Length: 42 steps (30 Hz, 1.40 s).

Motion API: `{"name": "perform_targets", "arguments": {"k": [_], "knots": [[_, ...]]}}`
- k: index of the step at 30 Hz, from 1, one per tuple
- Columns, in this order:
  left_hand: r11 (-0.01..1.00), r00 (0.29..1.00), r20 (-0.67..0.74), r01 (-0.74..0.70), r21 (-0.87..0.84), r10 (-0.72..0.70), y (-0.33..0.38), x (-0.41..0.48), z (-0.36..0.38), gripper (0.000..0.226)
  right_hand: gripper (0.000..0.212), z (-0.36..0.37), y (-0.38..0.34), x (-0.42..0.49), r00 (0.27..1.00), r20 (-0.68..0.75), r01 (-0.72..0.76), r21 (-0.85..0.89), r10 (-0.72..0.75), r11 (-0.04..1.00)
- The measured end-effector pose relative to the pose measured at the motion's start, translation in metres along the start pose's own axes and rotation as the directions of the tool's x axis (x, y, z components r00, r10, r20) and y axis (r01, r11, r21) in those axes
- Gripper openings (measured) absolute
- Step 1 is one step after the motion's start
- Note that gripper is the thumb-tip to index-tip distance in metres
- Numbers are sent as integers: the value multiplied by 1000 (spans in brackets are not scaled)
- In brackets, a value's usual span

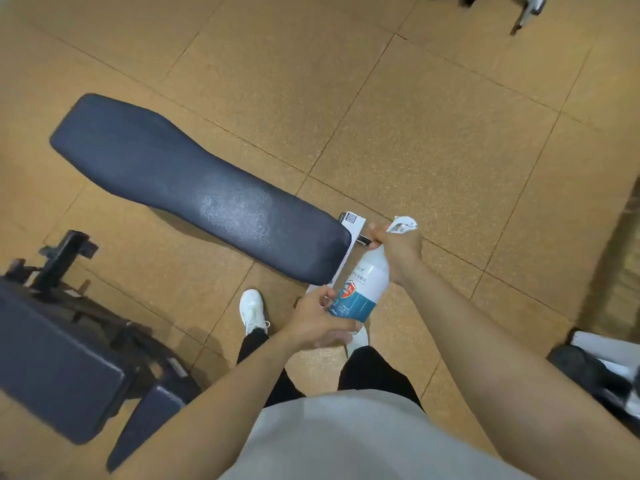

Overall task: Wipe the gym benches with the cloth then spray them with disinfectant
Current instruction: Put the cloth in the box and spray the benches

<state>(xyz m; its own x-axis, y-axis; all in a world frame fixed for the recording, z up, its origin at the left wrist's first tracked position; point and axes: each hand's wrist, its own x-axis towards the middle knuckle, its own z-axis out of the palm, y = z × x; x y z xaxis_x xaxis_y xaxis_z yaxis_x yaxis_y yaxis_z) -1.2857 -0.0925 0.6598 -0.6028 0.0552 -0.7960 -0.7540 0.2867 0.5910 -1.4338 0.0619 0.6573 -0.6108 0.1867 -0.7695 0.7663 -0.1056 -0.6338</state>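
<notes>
A long dark blue padded gym bench point(194, 188) runs from the upper left toward me, its near end by my hands. I hold a white disinfectant spray bottle point(363, 285) with a blue label just off that near end. My right hand point(398, 244) grips the bottle's neck under the white trigger head point(403, 224). My left hand point(318, 320) cups the bottle's base, fingers curled round it. No cloth is in sight.
A second dark blue bench point(52, 368) with a black frame stands at the lower left. White and black equipment point(602, 368) sits at the right edge. My white shoes point(252, 311) stand on tan rubber floor tiles point(433, 140). More machine parts point(530, 8) show at the top right.
</notes>
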Motion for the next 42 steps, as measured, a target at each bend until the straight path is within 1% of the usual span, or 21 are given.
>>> {"name": "perform_targets", "arguments": {"k": [3,6,8,11,14,17,19,21,23,24,27,30,32,35,37,39,42], "knots": [[999,999,-46,27,-45,-29,9,-11,43,55,30,-28,-6,3,996,91,5,-68,1,998],[994,993,-99,56,-95,-65,10,-15,73,55,25,-47,-7,4,986,165,-4,-88,18,996],[992,987,-136,74,-99,-87,5,-20,89,58,25,-52,0,4,986,167,-7,-128,28,992],[987,975,-192,88,-132,-113,-5,-30,108,62,32,-57,16,-1,989,142,-14,-206,44,978],[975,966,-223,87,-206,-133,-22,-41,127,61,30,-62,31,-7,980,190,-14,-247,62,969],[956,951,-275,59,-286,-141,-37,-58,146,59,21,-68,43,-20,961,264,-9,-255,79,967],[950,940,-314,31,-312,-134,-48,-72,162,61,18,-74,54,-30,953,294,15,-298,77,954],[941,925,-356,6,-338,-134,-61,-89,181,61,26,-81,65,-47,945,319,51,-352,69,935],[903,913,-375,-17,-428,-160,-74,-110,205,55,37,-89,80,-64,934,354,105,-412,53,905],[880,908,-380,-26,-474,-177,-80,-121,219,52,38,-94,86,-74,923,382,135,-427,43,894],[826,885,-423,-85,-557,-194,-101,-149,260,46,30,-111,106,-106,866,497,200,-435,49,878],[771,843,-484,-143,-621,-233,-118,-171,295,39,27,-127,122,-130,817,571,214,-421,74,882],[733,819,-510,-173,-658,-264,-124,-184,312,37,28,-135,135,-137,819,566,192,-420,91,887],[647,757,-562,-250,-721,-334,-122,-191,328,46,33,-143,146,-134,885,462,177,-451,60,875],[594,718,-581,-291,-750,-383,-118,-187,327,53,37,-149,144,-123,916,400,154,-444,41,883],[590,720,-584,-300,-750,-376,-110,-178,322,50,46,-154,134,-107,925,377,130,-445,53,886],[602,729,-585,-299,-740,-356,-86,-159,312,46,56,-152,102,-93,908,407,91,-418,97,904]]}}
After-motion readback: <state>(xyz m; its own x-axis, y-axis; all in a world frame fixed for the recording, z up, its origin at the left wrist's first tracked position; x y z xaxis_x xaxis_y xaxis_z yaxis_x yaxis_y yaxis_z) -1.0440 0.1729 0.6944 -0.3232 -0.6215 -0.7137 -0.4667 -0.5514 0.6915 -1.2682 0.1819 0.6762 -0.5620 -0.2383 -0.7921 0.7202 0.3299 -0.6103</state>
